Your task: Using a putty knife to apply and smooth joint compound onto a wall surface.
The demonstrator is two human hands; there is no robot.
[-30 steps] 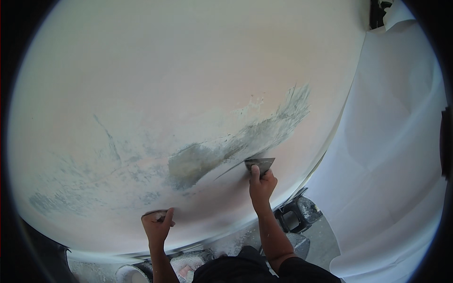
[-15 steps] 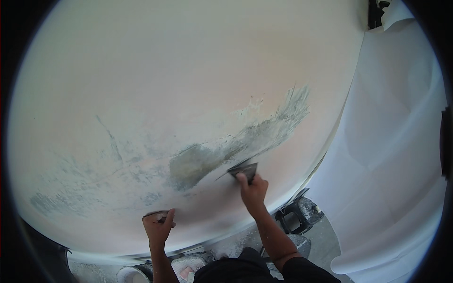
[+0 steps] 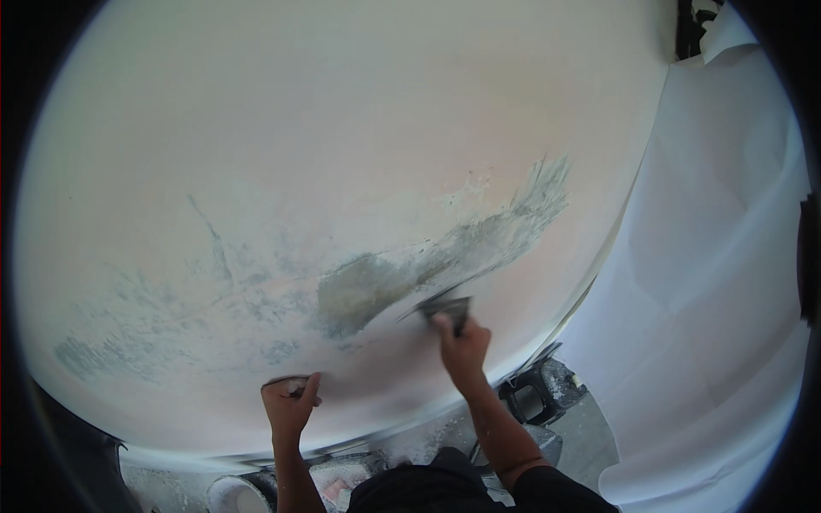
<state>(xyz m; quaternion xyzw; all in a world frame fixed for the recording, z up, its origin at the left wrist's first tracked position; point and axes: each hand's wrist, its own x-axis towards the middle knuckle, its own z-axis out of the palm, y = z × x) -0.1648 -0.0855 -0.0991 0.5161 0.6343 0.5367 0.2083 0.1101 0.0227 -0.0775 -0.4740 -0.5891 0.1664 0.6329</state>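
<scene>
A large, curved, pale panel (image 3: 342, 128) fills most of the view, with a grey smeared patch (image 3: 363, 291) across its lower middle. Fingers wrapped round a dark putty knife (image 3: 449, 309), my right hand (image 3: 466, 350) works at the lower right edge of that patch; the blade is blurred and appears to touch the surface. To the lower left, my left hand (image 3: 289, 409) is closed on a thin, flat tool with a dark edge (image 3: 288, 379), seen nearly edge-on, just above the panel's near part. The left-hand tool's exact kind cannot be made out.
White sheeting (image 3: 701, 256) hangs along the right side. Below the panel's near edge stand a black stool (image 3: 534, 398), a white bucket (image 3: 235, 494) and other dust-covered items on a spattered grey floor (image 3: 590, 440). Fainter grey smears (image 3: 94, 359) mark the panel's left part.
The patch and panel have shifted slightly right in view. My right hand and its putty knife have moved a little to the right; my left hand has barely moved.
</scene>
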